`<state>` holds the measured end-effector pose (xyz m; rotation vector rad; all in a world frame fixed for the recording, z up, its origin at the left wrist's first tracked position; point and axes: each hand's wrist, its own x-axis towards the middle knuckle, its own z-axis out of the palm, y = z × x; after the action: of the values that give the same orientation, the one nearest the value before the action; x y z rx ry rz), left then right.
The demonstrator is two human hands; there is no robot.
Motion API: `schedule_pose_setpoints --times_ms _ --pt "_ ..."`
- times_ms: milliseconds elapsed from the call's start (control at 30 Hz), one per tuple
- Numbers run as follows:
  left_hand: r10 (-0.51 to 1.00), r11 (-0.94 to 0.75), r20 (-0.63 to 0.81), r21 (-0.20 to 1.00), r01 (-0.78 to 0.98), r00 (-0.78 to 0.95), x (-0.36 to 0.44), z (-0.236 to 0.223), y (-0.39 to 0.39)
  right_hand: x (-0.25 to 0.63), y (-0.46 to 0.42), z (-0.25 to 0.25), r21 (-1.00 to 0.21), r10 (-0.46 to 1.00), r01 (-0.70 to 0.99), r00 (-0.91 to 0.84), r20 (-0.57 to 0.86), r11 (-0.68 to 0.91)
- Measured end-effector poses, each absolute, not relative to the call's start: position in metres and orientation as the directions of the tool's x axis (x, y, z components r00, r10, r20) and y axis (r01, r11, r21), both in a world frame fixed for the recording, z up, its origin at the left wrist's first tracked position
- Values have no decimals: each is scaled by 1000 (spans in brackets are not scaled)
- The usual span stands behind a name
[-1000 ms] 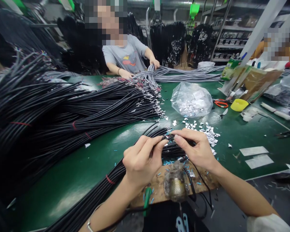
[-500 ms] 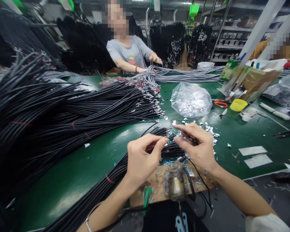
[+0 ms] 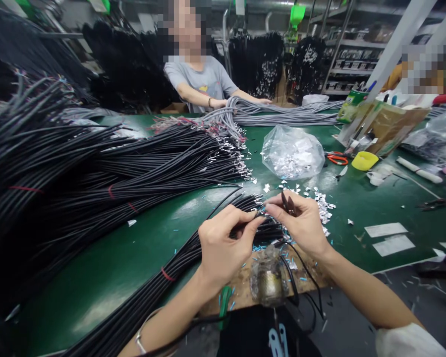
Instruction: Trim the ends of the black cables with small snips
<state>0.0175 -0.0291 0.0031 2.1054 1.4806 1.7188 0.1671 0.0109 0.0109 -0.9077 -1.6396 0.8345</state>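
Observation:
My left hand (image 3: pixel 226 243) is closed in a pinch on the end of a black cable (image 3: pixel 259 213), just above a tied bundle of black cables (image 3: pixel 171 272). Facing it, my right hand (image 3: pixel 301 218) has thumb and forefinger together at the thin wires of that cable end; the fingertips of both hands nearly meet. Inside the right hand sit small dark nippers (image 3: pixel 288 202), their two pointed tips sticking up and their handles hidden by the palm. Below the hands, a plastic-wrapped metal device (image 3: pixel 269 277) stands on a wooden board (image 3: pixel 241 282) strewn with blue wire scraps.
A large heap of black cables (image 3: pixel 152 163) covers the left. A clear bag of scraps (image 3: pixel 293 153), orange-handled scissors (image 3: pixel 336 157) and a yellow tape ring (image 3: pixel 364 160) lie beyond my right hand. Across the green table (image 3: pixel 107 282), a co-worker (image 3: pixel 200 79) handles grey cables (image 3: pixel 286 116).
My right thumb and forefinger have closed together on the wire end, and the nippers' tips now point up. The co-worker's raised hand has come down onto the grey cables.

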Motion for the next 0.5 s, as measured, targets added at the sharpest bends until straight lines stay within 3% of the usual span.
schedule_pose_setpoints --times_ms 133,333,400,500 --pt "702 -504 701 616 606 -127 20 0 -29 165 13 8 -881 890 137 -130 437 453" --pt "744 -460 640 699 548 -192 21 -7 -28 162 9 6 -821 830 131 -140 540 556" --pt "765 -458 622 708 538 -167 20 -7 -27 162 12 4 -871 866 61 -160 474 488" --pt "777 -479 622 683 552 -96 17 -4 -23 161 18 -1 -974 944 -143 -253 209 178"
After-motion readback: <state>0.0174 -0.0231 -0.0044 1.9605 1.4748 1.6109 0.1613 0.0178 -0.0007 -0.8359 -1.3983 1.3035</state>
